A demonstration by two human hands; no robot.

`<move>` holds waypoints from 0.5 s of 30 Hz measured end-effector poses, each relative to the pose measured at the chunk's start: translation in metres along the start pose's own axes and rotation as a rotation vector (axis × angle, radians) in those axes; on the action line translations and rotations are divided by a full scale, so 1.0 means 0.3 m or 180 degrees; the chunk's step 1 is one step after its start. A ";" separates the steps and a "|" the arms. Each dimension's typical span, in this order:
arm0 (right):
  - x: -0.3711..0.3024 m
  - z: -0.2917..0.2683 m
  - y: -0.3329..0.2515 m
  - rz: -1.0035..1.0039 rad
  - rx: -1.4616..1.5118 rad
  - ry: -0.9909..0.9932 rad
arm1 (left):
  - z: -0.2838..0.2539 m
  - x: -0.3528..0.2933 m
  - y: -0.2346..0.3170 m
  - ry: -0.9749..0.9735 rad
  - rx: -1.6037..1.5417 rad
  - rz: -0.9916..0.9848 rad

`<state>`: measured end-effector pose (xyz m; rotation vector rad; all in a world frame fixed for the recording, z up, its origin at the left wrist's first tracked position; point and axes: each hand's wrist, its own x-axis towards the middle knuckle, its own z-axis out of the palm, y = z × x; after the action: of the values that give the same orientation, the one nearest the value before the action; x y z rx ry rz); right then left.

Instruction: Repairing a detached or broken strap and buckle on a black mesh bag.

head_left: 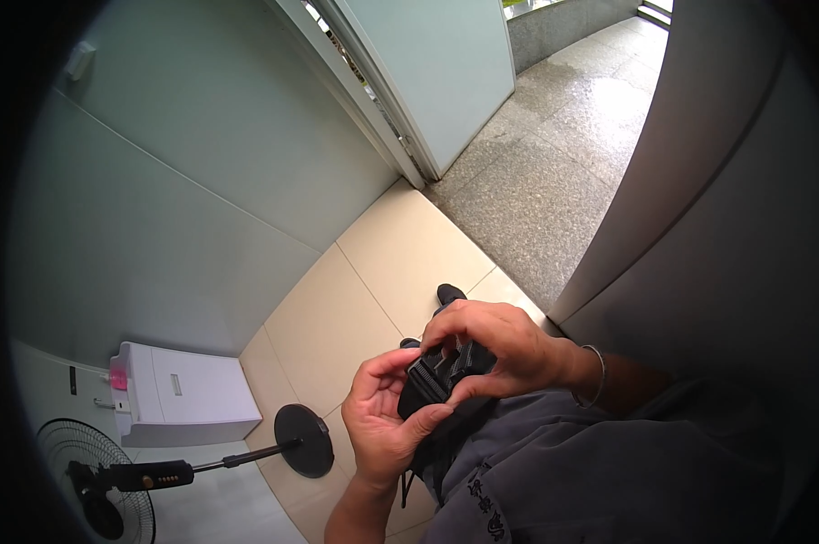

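Close in front of my body, both hands hold a small black thing with ribbed, strap-like bands; its exact kind I cannot make out. My left hand is closed round its left side, the thumb lying along the near edge. From the right, my right hand curls over the far side and pinches another ribbed part between thumb and fingers. Between the hands a dark gap shows in the black thing. A thin bracelet circles my right wrist. The fingers hide part of what they grip.
At the lower left stand a pedestal fan with a round black base and a white cabinet. Beige tiles cover the floor beneath me. An open doorway leads to a grey stone floor. A curved dark panel rises at the right.
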<state>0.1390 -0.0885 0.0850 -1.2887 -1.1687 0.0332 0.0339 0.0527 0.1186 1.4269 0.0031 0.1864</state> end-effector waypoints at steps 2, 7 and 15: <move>0.003 -0.005 0.010 -0.0145 0.0008 -0.0080 | -0.003 -0.003 -0.008 0.0041 0.0186 0.0224; 0.025 -0.023 -0.005 -0.0326 0.0386 -0.0052 | -0.002 0.002 -0.019 0.0170 0.0573 0.0690; 0.064 -0.026 -0.067 0.0172 -0.0129 -0.0021 | -0.003 0.008 -0.040 0.0447 0.1537 0.0895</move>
<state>0.1420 -0.0899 0.1137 -1.3569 -1.1450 0.0537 0.0377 0.0523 0.1069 1.8905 -0.0397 0.5461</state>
